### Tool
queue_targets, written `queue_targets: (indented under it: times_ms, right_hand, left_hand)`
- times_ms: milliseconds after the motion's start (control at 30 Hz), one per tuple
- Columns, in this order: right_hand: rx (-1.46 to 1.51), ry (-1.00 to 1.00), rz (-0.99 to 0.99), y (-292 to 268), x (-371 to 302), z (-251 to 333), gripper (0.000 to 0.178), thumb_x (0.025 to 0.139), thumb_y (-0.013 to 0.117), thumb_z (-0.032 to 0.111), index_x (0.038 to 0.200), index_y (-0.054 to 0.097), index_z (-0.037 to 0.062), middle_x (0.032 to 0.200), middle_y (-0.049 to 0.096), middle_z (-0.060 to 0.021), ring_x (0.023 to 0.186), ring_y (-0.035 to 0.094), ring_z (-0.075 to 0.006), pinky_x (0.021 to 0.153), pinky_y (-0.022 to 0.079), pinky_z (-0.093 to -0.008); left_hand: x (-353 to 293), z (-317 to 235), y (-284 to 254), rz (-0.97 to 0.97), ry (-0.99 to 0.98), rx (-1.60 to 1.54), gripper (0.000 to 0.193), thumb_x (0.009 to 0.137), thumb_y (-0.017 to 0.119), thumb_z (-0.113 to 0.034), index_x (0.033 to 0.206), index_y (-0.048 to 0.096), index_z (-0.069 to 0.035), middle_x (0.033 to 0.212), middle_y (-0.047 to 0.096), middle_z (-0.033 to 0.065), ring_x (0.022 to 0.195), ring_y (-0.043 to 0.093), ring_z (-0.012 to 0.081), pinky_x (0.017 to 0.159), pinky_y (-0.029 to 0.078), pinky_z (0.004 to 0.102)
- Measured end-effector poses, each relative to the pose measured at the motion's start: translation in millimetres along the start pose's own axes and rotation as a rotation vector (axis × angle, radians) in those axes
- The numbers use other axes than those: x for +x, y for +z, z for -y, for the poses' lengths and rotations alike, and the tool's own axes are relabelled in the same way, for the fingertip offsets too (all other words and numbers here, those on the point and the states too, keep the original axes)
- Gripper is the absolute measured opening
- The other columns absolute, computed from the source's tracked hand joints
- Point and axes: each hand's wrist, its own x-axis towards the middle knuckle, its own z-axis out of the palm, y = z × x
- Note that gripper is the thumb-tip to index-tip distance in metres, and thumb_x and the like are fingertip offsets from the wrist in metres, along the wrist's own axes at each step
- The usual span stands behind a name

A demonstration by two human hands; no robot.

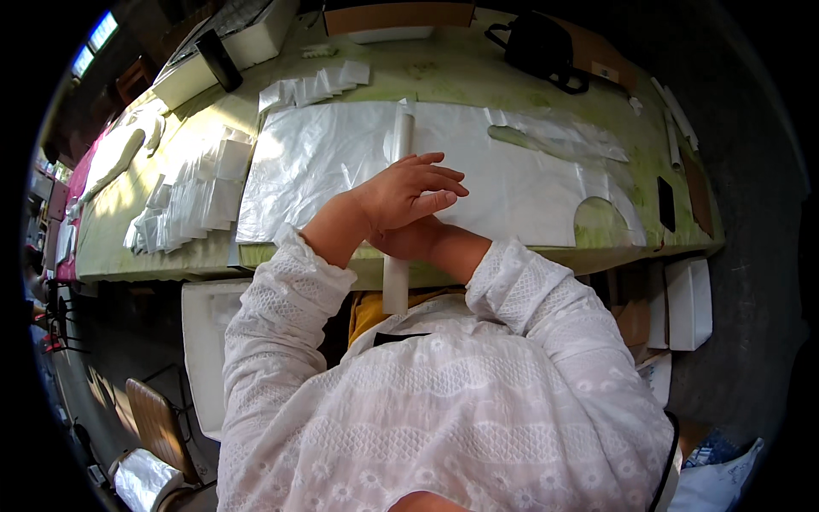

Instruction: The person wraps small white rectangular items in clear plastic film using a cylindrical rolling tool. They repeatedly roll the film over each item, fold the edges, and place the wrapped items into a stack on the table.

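Observation:
My left hand [415,189] is stretched out over the table, fingers spread apart, pointing right. My right hand [408,238] crosses beneath the left wrist, and its fingers are hidden there. Under both hands runs a long, narrow white tube or roll [395,286], from the plastic sheets across the table's front edge toward my body. Whether the right hand grips it cannot be seen. Thin clear plastic film [311,158] lies flat left of the tube. To its right a white sheet [512,192] is spread, with crumpled film [559,136] on it.
Folded clear plastic packets [200,200] lie in rows at left, with more packets [316,84] behind. A black bag [539,51] stands at the back right, a black phone [666,205] near the right edge. A dark cylinder [218,60] leans by a white foam box [269,34].

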Motion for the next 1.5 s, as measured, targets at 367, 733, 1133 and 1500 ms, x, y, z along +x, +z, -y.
queue_targets:
  times_ms: [367, 733, 1133, 1500]
  right_hand:
    - [0.031, -0.192, -0.340, -36.8, -142.3, -2.9, 0.023, 0.080, 0.073, 0.001, 0.102, 0.073, 0.0096, 0.105, 0.071, -0.0087, 0.106, 0.065, -0.0337, 0.099, 0.050, -0.0512]
    - [0.120, -0.254, -0.298, -26.1, -146.6, -13.8, 0.024, 0.080, 0.073, -0.001, 0.102, 0.071, 0.0094, 0.096, 0.070, -0.0072, 0.099, 0.067, -0.0310, 0.099, 0.051, -0.0508]
    - [0.341, -0.123, -0.354, -40.0, -150.9, 0.8, 0.020, 0.088, 0.069, -0.002, 0.106, 0.070, 0.0052, 0.100, 0.071, -0.0083, 0.100, 0.068, -0.0277, 0.094, 0.053, -0.0404]
    - [1.457, 0.726, -0.030, -42.2, -114.6, 21.7, 0.058, 0.105, 0.057, 0.038, 0.149, 0.040, 0.0038, 0.123, 0.063, -0.0110, 0.109, 0.065, -0.0243, 0.092, 0.055, -0.0413]
  left_hand:
    - [-123.2, 50.6, -39.5, -0.608, -0.449, 0.490, 0.013, 0.086, 0.079, -0.017, 0.092, 0.070, -0.008, 0.120, 0.071, 0.0066, 0.126, 0.059, 0.0325, 0.104, 0.049, 0.0446]
    - [-165.9, 77.1, -47.9, -0.412, -0.927, 0.519, 0.064, 0.095, 0.058, -0.012, 0.156, 0.040, -0.019, 0.164, 0.034, 0.0127, 0.151, 0.033, 0.0324, 0.123, 0.031, 0.0426]
    - [-195.6, 108.1, -45.2, -0.710, -0.841, 0.055, 0.081, 0.093, 0.072, -0.022, 0.162, 0.030, -0.015, 0.121, 0.068, 0.0180, 0.110, 0.066, 0.0271, 0.095, 0.051, 0.0359]
    - [-68.8, -59.0, 99.5, -0.627, -0.762, -1.196, 0.075, 0.099, 0.060, -0.010, 0.163, 0.022, -0.011, 0.134, 0.059, 0.0130, 0.114, 0.061, 0.0201, 0.098, 0.052, 0.0382]
